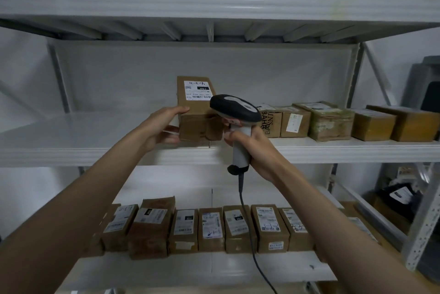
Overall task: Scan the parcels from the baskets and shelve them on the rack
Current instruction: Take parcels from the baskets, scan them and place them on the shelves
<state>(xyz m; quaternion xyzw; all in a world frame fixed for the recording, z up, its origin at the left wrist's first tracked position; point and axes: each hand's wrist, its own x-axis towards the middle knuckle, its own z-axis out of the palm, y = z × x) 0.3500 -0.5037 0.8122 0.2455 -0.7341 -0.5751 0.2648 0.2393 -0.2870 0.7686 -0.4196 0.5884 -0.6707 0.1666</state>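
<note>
The left hand [164, 127] grasps the box [197, 112] on the rack's [95, 153] middle shelf (label facing up), while the right hand [257, 150] clutches the scanner [235, 112] just beside it.

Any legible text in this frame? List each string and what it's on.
"BAH" and "SNT", turned sideways and partly hidden by the scanner: printed box on the middle shelf.
"13H", upside down, uncertain: white label on the parcel that the left hand holds.
Handwritten marks on that label: not readable.
Labels on the lower-shelf parcels: too small and blurred.
</note>
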